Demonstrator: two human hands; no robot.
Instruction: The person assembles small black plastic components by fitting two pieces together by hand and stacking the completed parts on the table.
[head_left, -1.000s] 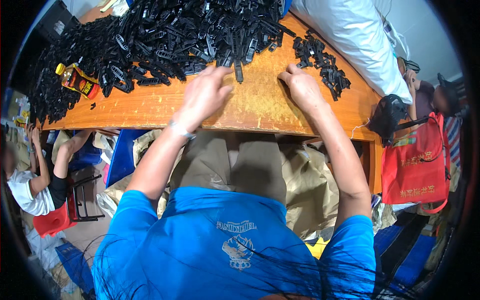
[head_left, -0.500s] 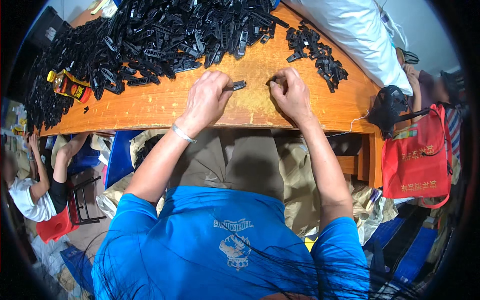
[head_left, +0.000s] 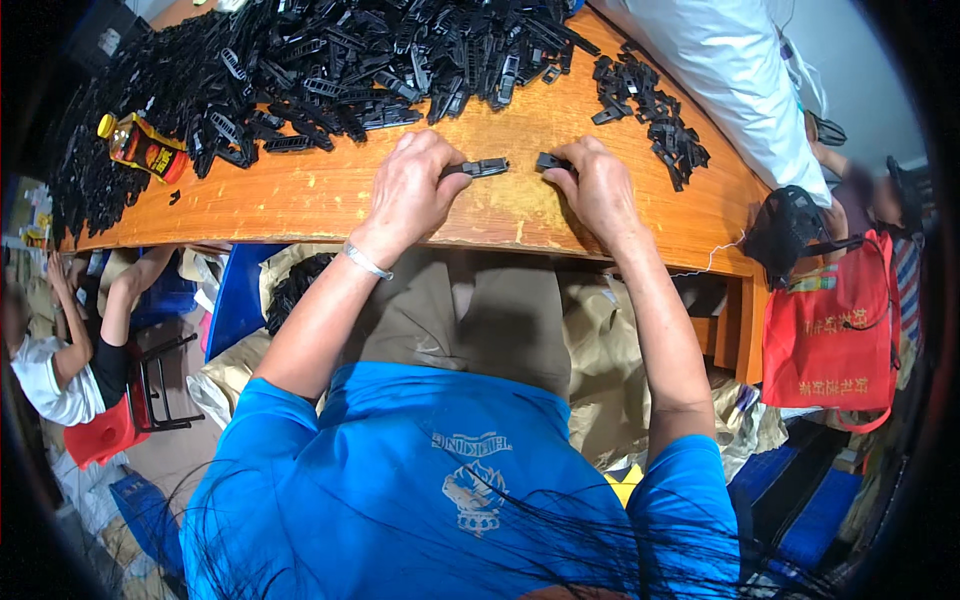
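Between thumb and fingers, my left hand (head_left: 416, 185) pinches a long black plastic piece (head_left: 487, 167) whose slotted end points right. My right hand (head_left: 598, 190) grips a small black plastic part (head_left: 548, 161) that points left toward it. A short gap separates the two pieces above the worn wooden table (head_left: 330, 205). Behind my left hand spreads a large heap of long black plastic pieces (head_left: 330, 70). To the right and farther back lies a smaller pile of small black parts (head_left: 650, 118).
A yellow-capped bottle (head_left: 143, 146) lies on the table at left. A white sack (head_left: 715, 75) leans along the right side. By the table's right end hang a black mesh item (head_left: 793, 226) and a red bag (head_left: 830, 330). Another person (head_left: 60, 370) sits at left.
The long piece in my left hand now shows more of its length. A small black part has come into clear view in my right hand. The whole view has shifted slightly.
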